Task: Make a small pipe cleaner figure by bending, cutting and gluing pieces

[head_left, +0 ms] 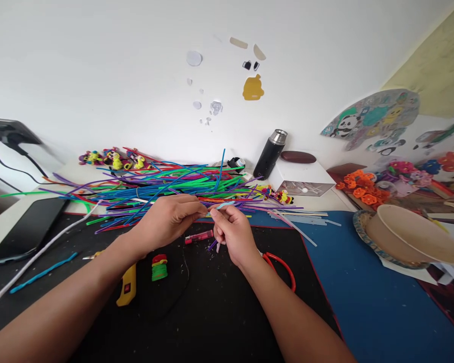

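Over the black mat my two hands meet at the fingertips. My right hand is closed around a short light blue pipe cleaner piece, which shows above its fingers. My left hand pinches close beside those fingers, seemingly at the other end of the same piece; its grip is partly hidden. Under the hands lies a pink-red lighter, with small purple scraps next to it. A green, red and yellow wound figure piece and a yellow utility knife rest nearer to me.
A heap of colourful pipe cleaners spreads behind my hands. A black flask and white box stand at the wall. Red-handled scissors or pliers lie beside my right forearm. A phone is left, a beige bowl right.
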The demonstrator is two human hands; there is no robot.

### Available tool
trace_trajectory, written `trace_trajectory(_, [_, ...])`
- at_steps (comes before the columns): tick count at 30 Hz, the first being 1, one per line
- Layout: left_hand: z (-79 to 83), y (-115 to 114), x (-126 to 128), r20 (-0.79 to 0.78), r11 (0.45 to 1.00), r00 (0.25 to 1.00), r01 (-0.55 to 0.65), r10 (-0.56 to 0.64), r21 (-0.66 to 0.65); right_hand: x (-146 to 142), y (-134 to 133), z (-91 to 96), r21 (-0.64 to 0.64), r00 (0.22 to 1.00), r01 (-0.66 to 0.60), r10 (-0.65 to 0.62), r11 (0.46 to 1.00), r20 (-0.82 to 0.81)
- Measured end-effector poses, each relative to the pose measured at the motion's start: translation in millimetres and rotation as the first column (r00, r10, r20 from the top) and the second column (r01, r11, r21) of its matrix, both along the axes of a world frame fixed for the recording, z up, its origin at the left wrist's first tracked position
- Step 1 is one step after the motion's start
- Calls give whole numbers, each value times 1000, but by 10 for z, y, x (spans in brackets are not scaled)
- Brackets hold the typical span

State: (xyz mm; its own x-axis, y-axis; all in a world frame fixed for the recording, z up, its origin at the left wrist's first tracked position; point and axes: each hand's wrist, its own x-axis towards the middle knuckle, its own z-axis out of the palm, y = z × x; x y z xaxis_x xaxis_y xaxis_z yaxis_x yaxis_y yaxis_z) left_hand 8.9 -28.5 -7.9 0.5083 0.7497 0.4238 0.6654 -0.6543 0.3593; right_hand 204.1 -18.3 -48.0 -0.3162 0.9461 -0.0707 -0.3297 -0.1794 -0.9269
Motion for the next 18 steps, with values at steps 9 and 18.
trace_trajectory(9, [-64,31,-32,12,996,1000,-29,28,83,-1,2,-12,-23,1000,-3,3,1000,-14])
trace_trajectory(18, [-25,30,-58,-98,991,995,42,-30,127,-10,4,-19,-5,1000,-15,15,1000,-4])
